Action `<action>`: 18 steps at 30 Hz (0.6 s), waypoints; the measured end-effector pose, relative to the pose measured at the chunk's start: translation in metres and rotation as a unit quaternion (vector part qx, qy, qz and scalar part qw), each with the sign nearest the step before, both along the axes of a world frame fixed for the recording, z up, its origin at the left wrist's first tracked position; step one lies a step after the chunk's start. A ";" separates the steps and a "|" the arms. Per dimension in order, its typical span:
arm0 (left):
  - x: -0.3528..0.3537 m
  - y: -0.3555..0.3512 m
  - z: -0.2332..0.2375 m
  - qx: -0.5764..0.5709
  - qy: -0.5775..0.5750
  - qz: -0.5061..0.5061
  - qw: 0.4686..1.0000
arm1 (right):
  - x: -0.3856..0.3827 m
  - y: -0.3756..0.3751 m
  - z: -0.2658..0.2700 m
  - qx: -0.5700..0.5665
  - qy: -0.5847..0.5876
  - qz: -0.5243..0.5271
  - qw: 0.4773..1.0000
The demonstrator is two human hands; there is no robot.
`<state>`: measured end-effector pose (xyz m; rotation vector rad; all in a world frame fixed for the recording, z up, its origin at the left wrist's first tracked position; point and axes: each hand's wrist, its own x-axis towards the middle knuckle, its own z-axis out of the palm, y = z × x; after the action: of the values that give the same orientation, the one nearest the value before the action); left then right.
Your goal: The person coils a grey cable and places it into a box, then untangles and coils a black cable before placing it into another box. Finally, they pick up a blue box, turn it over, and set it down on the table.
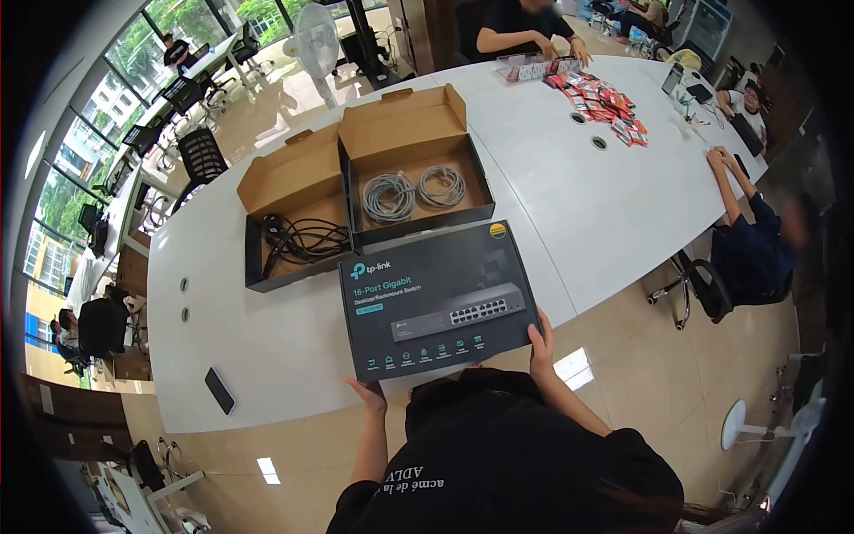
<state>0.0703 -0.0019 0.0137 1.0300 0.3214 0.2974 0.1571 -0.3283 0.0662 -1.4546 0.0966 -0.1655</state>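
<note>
A closed dark TP-Link 16-port switch box is held up in front of me, its printed lid facing up. Under its near left corner is my left hand, the fingers mostly hidden beneath it. My right hand grips the right edge, thumb along the side. Just beyond stand two open cardboard boxes with raised lids. The left open box contains black cables. Inside the right open box lie two coils of grey cable.
All this is over a big white table with a phone near its left front edge. Red packets are heaped at the far side, before a seated person. Another person sits at the right edge. A fan stands behind.
</note>
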 end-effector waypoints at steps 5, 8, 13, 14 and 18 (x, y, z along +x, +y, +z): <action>-0.007 0.005 -0.008 0.044 0.053 0.023 0.997 | 0.007 0.000 0.014 0.124 0.030 0.044 0.991; 0.000 -0.001 0.007 0.024 0.062 0.020 0.998 | 0.005 -0.002 0.002 0.066 0.011 0.023 0.997; 0.019 0.042 0.025 0.077 0.074 -0.059 0.993 | 0.002 0.002 -0.002 0.070 0.012 0.000 0.997; 0.034 0.052 0.035 0.151 0.114 -0.040 0.981 | 0.002 0.002 -0.002 0.072 0.015 -0.009 0.997; 0.142 0.064 0.103 0.338 0.064 0.009 0.939 | 0.005 0.010 0.001 0.086 0.016 -0.047 0.995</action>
<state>0.2125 0.0621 0.1172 1.7315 0.3551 0.3690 0.1619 -0.3188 0.0675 -1.2810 0.2000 -0.2059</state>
